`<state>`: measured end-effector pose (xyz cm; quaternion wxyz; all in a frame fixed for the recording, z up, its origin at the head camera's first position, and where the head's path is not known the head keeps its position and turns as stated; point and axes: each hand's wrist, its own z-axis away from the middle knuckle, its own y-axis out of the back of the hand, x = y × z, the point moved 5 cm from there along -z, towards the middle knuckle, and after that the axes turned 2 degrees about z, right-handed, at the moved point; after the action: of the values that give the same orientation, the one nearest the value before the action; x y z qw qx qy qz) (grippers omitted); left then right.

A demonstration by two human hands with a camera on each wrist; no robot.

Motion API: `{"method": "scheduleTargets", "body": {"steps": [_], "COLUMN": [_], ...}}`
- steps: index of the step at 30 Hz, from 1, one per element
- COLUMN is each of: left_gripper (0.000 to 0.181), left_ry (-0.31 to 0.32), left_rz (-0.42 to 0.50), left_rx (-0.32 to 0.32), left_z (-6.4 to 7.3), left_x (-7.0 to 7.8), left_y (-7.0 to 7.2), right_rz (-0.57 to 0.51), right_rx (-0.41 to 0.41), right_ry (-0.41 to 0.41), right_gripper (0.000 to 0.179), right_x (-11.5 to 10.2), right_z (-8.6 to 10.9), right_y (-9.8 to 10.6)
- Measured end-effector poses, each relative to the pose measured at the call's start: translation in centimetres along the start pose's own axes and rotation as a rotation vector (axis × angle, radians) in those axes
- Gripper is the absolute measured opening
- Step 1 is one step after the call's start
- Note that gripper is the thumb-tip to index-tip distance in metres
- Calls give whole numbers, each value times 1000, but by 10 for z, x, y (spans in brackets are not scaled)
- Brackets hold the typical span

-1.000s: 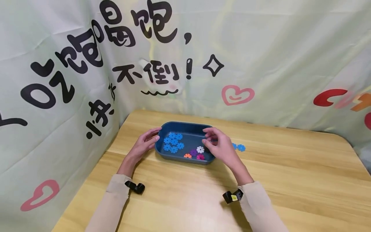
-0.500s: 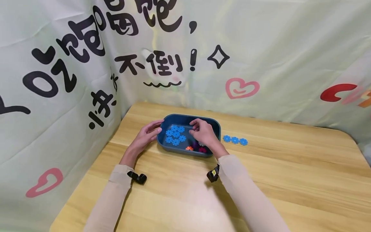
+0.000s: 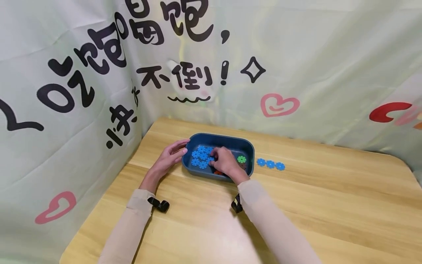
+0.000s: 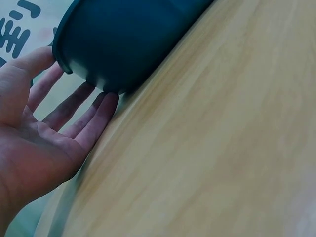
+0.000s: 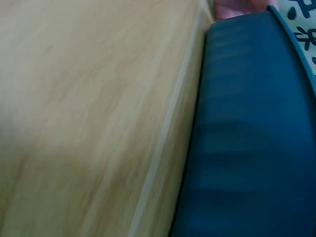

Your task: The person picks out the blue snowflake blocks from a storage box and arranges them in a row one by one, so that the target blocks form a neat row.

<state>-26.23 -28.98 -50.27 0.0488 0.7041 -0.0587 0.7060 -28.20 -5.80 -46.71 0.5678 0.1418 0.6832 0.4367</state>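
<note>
A dark blue tray (image 3: 230,139) stands on the table in the head view. On its left side lie several blue snowflake building discs (image 3: 202,165). My left hand (image 3: 169,156) rests on the tray's left end; in the left wrist view its fairly straight fingers (image 4: 103,111) touch the outer wall. My right hand (image 3: 225,161) reaches inside the tray, thumb and fingertips apart over the rightmost blue discs, and hides part of the contents. A green disc (image 3: 241,159) shows beside it, and an orange-red one (image 3: 217,172) is partly covered below it. The right wrist view shows only the tray's outside.
Right of the tray, a row of three blue discs (image 3: 270,164) lies on the wooden table (image 3: 329,194). Behind and to the left hangs a pale printed cloth (image 3: 329,66) with black characters. Dark wrist cameras sit on both sleeves.
My right hand has moved left and down, from the tray's right side to the blue discs. It no longer covers the green disc. The left hand stays on the tray's end.
</note>
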Motion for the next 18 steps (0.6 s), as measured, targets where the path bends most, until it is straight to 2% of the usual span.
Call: {"method": "scheduleTargets", "body": {"steps": [4,8,12,18], "left_gripper": [50,50,49,50], "left_ry": [18,14,-2,7], "left_rz": [-9,-12,-8,-6], "left_rx": [8,-7,7,15], "left_z": [6,6,4,4], "left_x": [-5,-8,-6,-2], "left_y": [1,-2,-2,0], "right_rz": [12,-20,-67,-182], "right_rx": [-35,-24,-3,24], "right_ry": [0,-14,15,54], "right_gripper": [24,23,22,18], "right_x": [0,2,1,2], "right_z": [4,7,7,7], "right_y": [-7,-4,1,10]}}
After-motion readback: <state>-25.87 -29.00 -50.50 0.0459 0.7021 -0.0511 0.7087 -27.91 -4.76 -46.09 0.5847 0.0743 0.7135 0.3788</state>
